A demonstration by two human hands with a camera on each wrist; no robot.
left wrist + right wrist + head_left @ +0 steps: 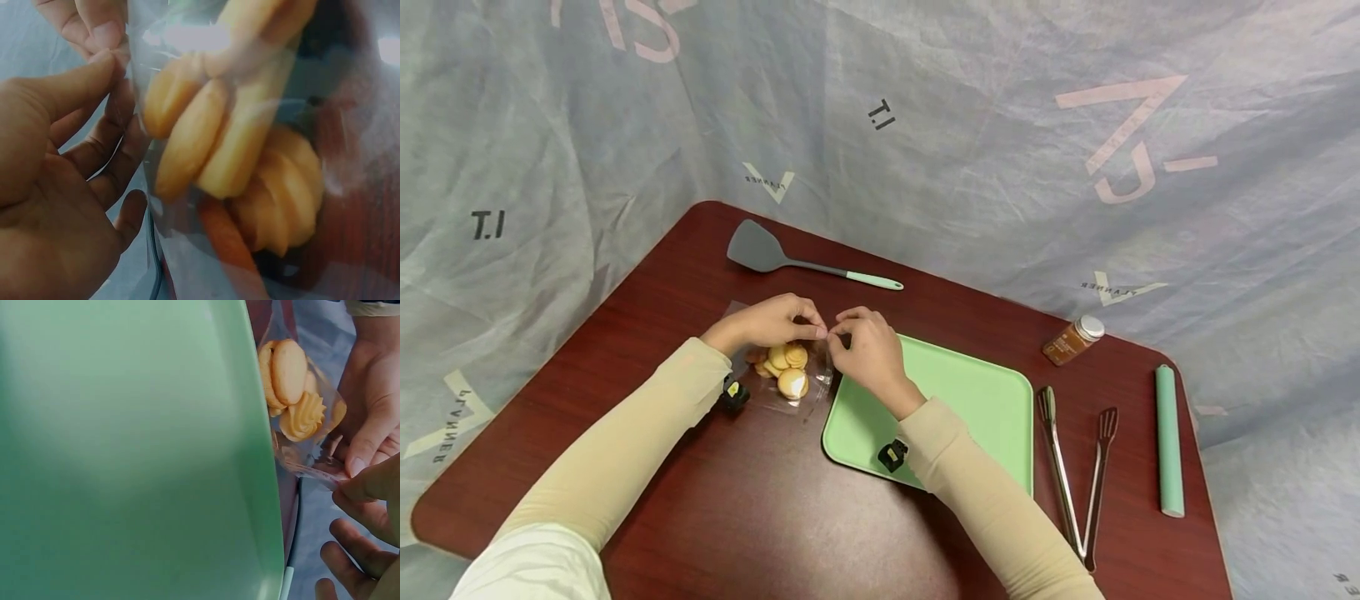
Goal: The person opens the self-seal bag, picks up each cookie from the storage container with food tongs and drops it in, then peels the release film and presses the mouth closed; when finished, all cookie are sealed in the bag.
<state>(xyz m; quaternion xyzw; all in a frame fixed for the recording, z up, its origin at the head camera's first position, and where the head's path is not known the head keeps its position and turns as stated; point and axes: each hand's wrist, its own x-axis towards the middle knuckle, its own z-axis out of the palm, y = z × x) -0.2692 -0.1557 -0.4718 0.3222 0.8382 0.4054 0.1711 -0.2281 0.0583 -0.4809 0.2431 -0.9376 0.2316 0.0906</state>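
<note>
Both hands meet at the top edge of a clear plastic bag (811, 402) that holds several golden cookies (792, 383). My left hand (775, 321) pinches the bag's edge between thumb and fingers; my right hand (874, 354) pinches it right beside. In the left wrist view, the cookies (250, 150) show through the plastic, some long, one swirled, next to the left hand (56, 162). Right wrist view: the fingertips of the right hand (369, 512) and left hand (378, 412) almost touch at the bag's corner, beyond the rim of the green tray (137, 450).
Under my right forearm lies the green tray. A grey spatula (760, 248) is at the back. To the right are a jar with a white lid (1070, 342), metal tongs (1060, 467) and a mint-green cylinder (1168, 442). Grey printed cloth (925, 167) hangs behind the table.
</note>
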